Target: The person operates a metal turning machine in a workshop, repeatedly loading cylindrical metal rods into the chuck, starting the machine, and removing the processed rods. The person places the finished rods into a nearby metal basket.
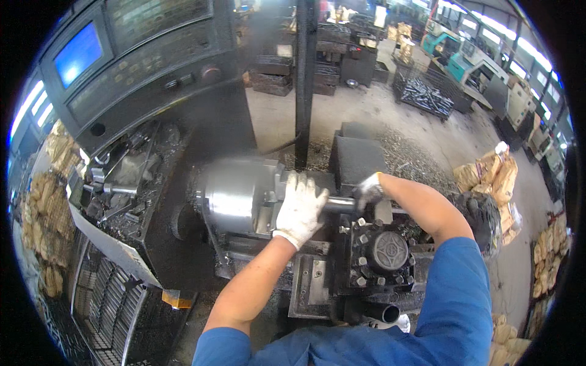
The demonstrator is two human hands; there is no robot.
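My left hand (300, 207), in a white glove, lies with fingers stretched out over the jaw side of a lathe chuck (232, 198). A round steel bar (339, 205) runs rightward from beneath it. Its left end is hidden, so I cannot tell whether it sits in the jaws. My right hand (369, 189), its glove stained dark, is curled around the bar's right end; the fingertips are partly out of sight. Just below that hand stands a square tool post (389, 251) with a round cap and several bolts.
At the left is a control panel with a lit blue screen (78, 53). Below it, a tray (110, 235) holds metal parts and tools. A dark post (303, 85) rises behind the lathe. Metal chips (409, 158) litter the floor, near brown sacks (488, 177) at the right.
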